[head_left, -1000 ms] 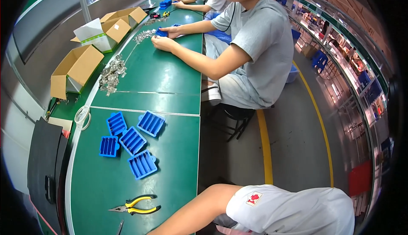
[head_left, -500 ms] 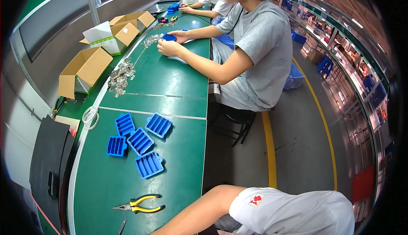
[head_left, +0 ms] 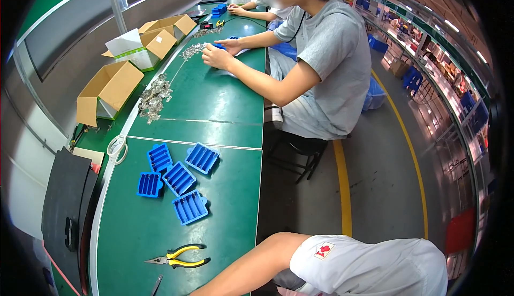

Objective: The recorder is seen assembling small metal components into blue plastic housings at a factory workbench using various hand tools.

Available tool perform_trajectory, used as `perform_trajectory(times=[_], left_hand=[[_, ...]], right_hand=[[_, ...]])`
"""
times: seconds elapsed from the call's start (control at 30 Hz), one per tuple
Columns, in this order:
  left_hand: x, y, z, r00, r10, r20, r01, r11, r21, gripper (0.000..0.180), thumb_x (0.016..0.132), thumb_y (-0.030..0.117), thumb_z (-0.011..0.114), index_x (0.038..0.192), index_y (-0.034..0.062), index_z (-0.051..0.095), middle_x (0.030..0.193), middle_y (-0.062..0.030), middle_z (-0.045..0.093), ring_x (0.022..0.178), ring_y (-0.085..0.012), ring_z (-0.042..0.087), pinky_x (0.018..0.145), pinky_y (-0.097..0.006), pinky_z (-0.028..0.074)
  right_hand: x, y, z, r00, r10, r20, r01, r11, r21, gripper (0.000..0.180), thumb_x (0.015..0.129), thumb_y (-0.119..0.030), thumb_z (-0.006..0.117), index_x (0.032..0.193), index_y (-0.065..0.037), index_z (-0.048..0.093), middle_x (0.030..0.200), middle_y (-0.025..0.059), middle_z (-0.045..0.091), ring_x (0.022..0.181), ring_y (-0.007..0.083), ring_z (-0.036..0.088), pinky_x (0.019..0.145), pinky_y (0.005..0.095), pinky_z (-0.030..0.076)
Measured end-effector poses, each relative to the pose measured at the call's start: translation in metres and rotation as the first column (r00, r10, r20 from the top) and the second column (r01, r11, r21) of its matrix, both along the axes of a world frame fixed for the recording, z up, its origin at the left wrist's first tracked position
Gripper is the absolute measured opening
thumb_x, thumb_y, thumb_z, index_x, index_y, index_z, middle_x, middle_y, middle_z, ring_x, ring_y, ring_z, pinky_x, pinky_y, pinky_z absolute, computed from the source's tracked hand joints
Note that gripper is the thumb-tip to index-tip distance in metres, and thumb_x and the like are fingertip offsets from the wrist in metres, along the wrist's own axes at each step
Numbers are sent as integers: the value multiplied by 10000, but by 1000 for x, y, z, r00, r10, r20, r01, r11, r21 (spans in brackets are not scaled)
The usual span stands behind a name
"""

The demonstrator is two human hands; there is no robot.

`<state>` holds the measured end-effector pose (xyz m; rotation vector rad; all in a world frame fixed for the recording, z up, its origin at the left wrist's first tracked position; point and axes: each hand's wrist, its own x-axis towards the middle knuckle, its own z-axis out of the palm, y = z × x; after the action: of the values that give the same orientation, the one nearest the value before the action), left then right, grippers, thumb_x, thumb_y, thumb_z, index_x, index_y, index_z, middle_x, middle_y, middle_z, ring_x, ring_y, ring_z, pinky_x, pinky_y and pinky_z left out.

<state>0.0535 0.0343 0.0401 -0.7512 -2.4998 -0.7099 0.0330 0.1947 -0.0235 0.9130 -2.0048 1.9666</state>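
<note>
Neither of my hands is in the picture. A bare forearm (head_left: 241, 266) with a white sleeve (head_left: 348, 261) comes in at the lower right, apparently my right arm; its hand lies beyond the lower edge. Nearest to it, yellow-and-black needle-nose pliers (head_left: 182, 256) lie on the green table (head_left: 225, 215). The tip of a thin dark tool (head_left: 157, 284) shows at the bottom edge. Farther up lie several blue slotted plastic cases, among them a middle case (head_left: 179, 179), a lower case (head_left: 190, 207) and an upper right case (head_left: 202, 158).
A co-worker in a grey shirt (head_left: 332, 60) sits beyond, hands (head_left: 218, 57) around a blue case. Small metal pieces (head_left: 155, 98) are heaped near open cardboard boxes (head_left: 110, 90). A white tape roll (head_left: 117, 149) and black panels (head_left: 64, 205) line the left edge.
The view has shifted slightly, so the table things sit a little farther right. The co-worker's hands have drawn closer around the blue case. The cases and pliers stay put on the table.
</note>
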Motion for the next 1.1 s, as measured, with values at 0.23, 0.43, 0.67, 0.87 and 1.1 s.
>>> perform_trajectory(times=[0.23, 0.43, 0.67, 0.87, 1.1], left_hand=[[-12, -6, 7, 978, -137, 159, 135, 991, 25, 236, 880, 122, 622, 1055, -36, 642, 960, -198, 660, 795, -240, 627, 737, -320, 502], [-20, -15, 9, 972, -146, 184, 160, 985, -63, 252, 886, 97, 611, 1107, -23, 626, 984, -183, 663, 824, -242, 631, 777, -309, 492], [-18, -18, 6, 966, -150, 211, 168, 983, -71, 230, 911, 105, 576, 1094, -20, 637, 979, -192, 665, 832, -252, 640, 763, -311, 498], [-22, -16, 13, 945, -309, 103, 325, 918, -229, 276, 914, 79, 548, 1172, -15, 583, 1001, -213, 648, 852, -286, 635, 768, -337, 502], [-14, -24, -6, 976, -191, 106, 215, 926, -309, 304, 913, 99, 551, 1195, -15, 562, 1005, -226, 639, 866, -316, 629, 780, -355, 500]], right_hand=[[-5, 1, 0, 988, -99, 118, 108, 991, -78, 319, 763, -285, 653, 904, -11, 568, 765, 206, 608, 720, 376, 595, 627, 446, 471], [-10, -1, -4, 982, -178, 66, 181, 983, -43, 359, 748, -325, 663, 879, -5, 565, 754, 206, 602, 711, 380, 594, 628, 446, 475], [-10, -2, -5, 983, -161, 93, 165, 986, -39, 389, 733, -356, 665, 870, -4, 572, 761, 211, 606, 699, 387, 592, 622, 448, 476], [-10, -3, -4, 975, -198, 104, 202, 979, -28, 373, 716, -340, 663, 843, 2, 586, 757, 217, 608, 701, 381, 595, 625, 445, 478], [-11, -2, -3, 967, -226, 118, 227, 974, 4, 359, 682, -335, 651, 808, -2, 612, 743, 215, 613, 691, 378, 597, 627, 451, 479]])
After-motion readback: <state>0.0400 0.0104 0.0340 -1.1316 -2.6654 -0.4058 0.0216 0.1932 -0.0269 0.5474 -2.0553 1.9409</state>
